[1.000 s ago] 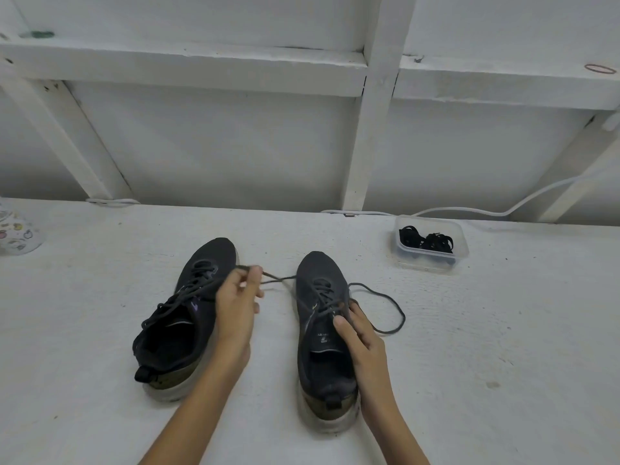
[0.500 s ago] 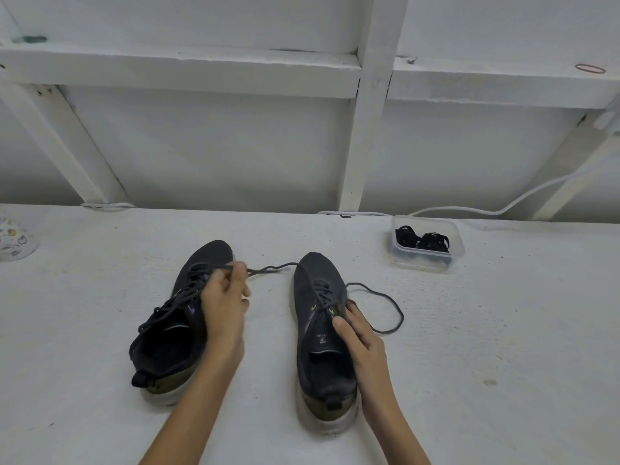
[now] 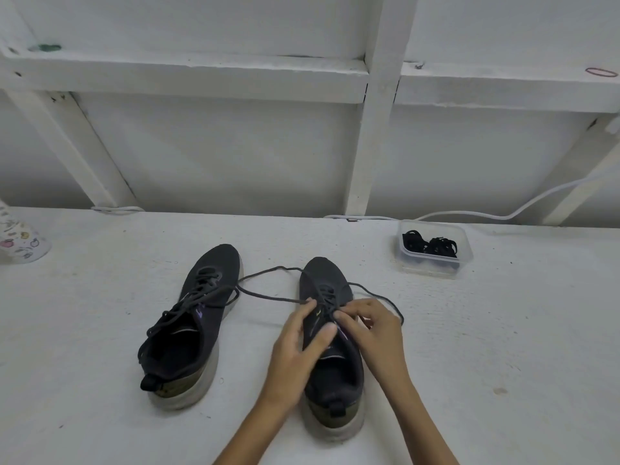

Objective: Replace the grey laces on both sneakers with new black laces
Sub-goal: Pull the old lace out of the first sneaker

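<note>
While L hand [image 3: 302, 344] pinches the slack grey lace [image 3: 271, 297] and R hand [image 3: 372, 333] pinches a crossing on the right sneaker [image 3: 323, 276], lower centre, I'd loosen row by row, no yanking. At mid-right, tub [image 3: 432, 268] w/ black laces [image 3: 432, 246] waits.

Both forearms reach forward; left hand [image 3: 297, 347] and right hand [image 3: 374, 333] meet, curled fingertips pinching the grey lace [image 3: 327, 298].
</note>
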